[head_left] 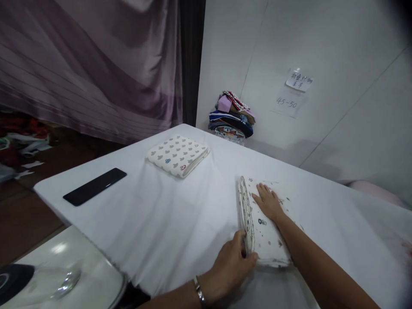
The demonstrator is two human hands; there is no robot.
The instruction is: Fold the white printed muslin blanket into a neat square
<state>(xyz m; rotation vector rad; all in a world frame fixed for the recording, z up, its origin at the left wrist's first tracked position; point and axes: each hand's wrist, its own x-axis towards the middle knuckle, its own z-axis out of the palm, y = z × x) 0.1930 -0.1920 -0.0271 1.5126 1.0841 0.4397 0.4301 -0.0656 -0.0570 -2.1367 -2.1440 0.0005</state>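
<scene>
A folded white cloth (265, 236) with small printed figures lies on the white-covered table in front of me, its stacked layers showing along the left edge. At its near left corner, my left hand (233, 264) grips the layers between thumb and fingers; a silver bracelet circles that wrist. My right hand (268, 202) rests flat on top, fingers stretched out toward the far side. Farther left lies a second folded cloth (178, 155), white with grey cloud-like shapes, apart from both hands.
A black phone-like slab (95, 186) lies near the left edge of the table (154, 214). Beyond the far edge stands a pile of folded fabrics (230, 116) against the white wall. A pinkish curtain (128, 64) hangs at left; a pale glossy machine (74, 266) is at lower left.
</scene>
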